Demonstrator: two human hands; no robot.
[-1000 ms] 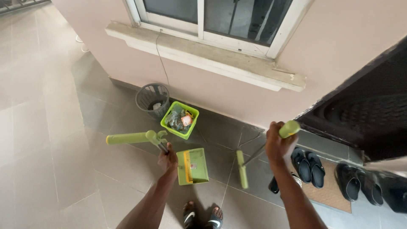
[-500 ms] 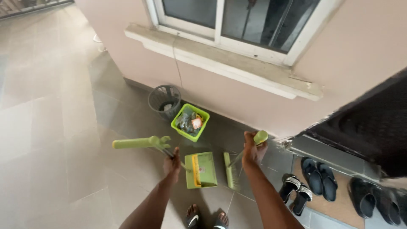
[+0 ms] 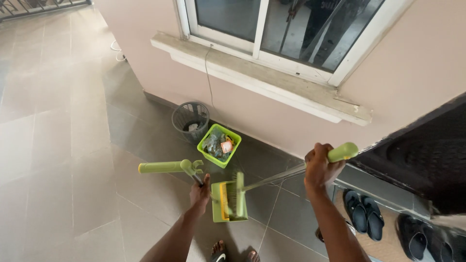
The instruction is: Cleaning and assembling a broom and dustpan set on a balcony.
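My left hand (image 3: 200, 190) grips the metal pole of a green long-handled dustpan (image 3: 221, 213), just below its green handle (image 3: 167, 167), which sticks out to the left. The pan rests on the grey floor tiles in front of my feet. My right hand (image 3: 319, 167) holds the green grip at the top of a broom (image 3: 272, 177). The broom's pole slants down to the left, and its green head (image 3: 240, 194) sits inside the dustpan.
A grey mesh waste basket (image 3: 190, 116) and a green square bin (image 3: 219, 145) filled with wrappers stand against the pink wall under a window sill (image 3: 262, 77). Dark sandals (image 3: 361, 213) lie on a mat to the right, by a dark doorway.
My right hand rose and swung out to the right, and the broom head slid left from beside the dustpan into it. The left hand and dustpan stayed about where they were.
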